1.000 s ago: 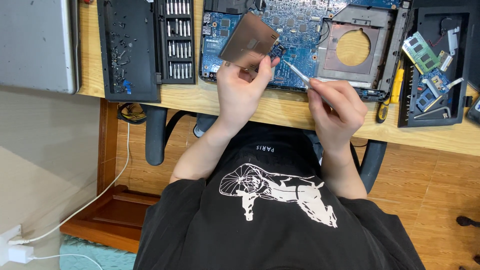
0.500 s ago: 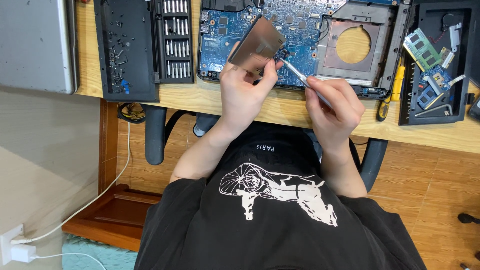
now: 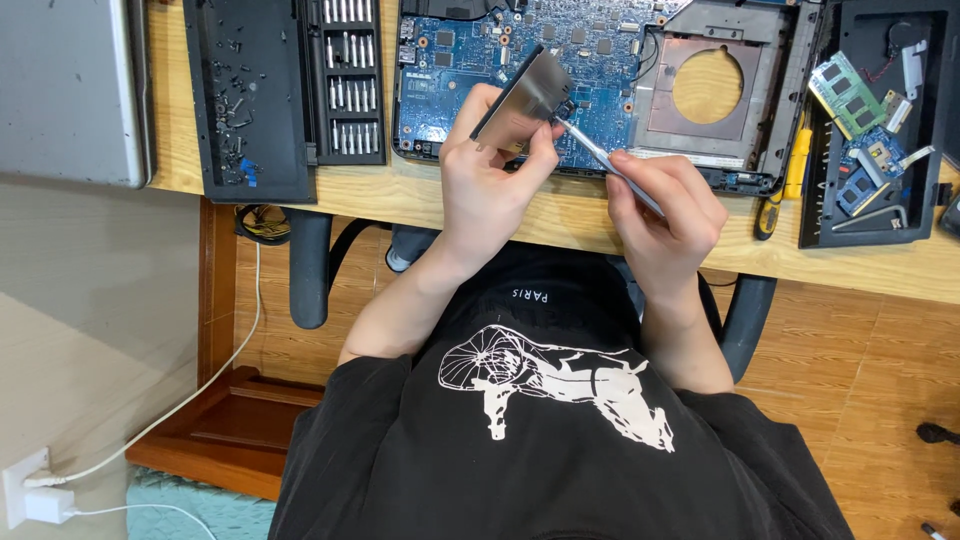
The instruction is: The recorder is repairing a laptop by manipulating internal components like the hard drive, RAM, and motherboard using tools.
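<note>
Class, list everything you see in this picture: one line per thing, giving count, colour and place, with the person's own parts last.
Opened laptop: one, blue board, desk centre.
Metal plate: one, grey, in left hand.
Slim tool: one, silver, in right hand, tip at plate.
Bit set: one, black case, left of laptop.
Screw tray: one, black, beside bit set.
Parts tray: one, black, desk right.
Wooden desk: one, tan.
Left hand: one, gripping plate.
Right hand: one, gripping tool.

I observe a black short-sleeved T-shirt [image 3: 560,440] with a white printed graphic across the chest and a small line of white lettering above it. Both forearms are bare. Left hand [image 3: 490,190] and right hand [image 3: 665,215]: no gloves, rings or watch visible.
</note>
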